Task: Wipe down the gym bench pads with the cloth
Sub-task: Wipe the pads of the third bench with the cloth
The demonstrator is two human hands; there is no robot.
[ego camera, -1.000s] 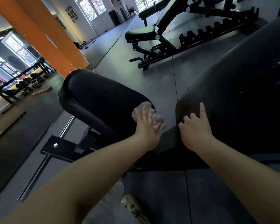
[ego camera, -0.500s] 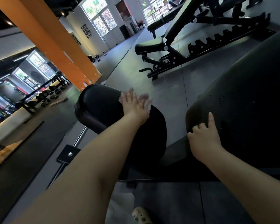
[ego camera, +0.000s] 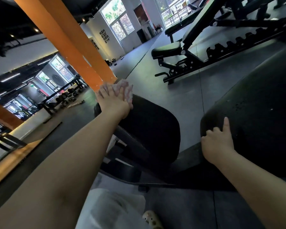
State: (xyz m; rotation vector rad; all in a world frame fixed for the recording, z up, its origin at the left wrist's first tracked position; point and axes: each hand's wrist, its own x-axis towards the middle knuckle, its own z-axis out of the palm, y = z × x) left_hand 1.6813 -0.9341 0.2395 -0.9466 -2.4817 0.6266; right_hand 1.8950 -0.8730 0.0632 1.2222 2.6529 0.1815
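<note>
Two hands on the pads: left hand (ego camera: 113,101) flat, fingers straight, pressing cloth (ego camera: 126,90) on far edge of seat pad (ego camera: 149,128). Right hand (ego camera: 217,142) rests loosely curled on back pad (ego camera: 254,113), gripping nothing. Cloth prob. soft, light, bunches easily; best held w/ flat palm.

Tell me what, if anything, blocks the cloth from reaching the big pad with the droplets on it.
Nothing visible does. The cloth lies under the left hand at the seat pad's far end. Between it and the back pad there is only bare seat pad and an open gap. The right hand rests on the back pad's near edge, beside the droplets.
</note>
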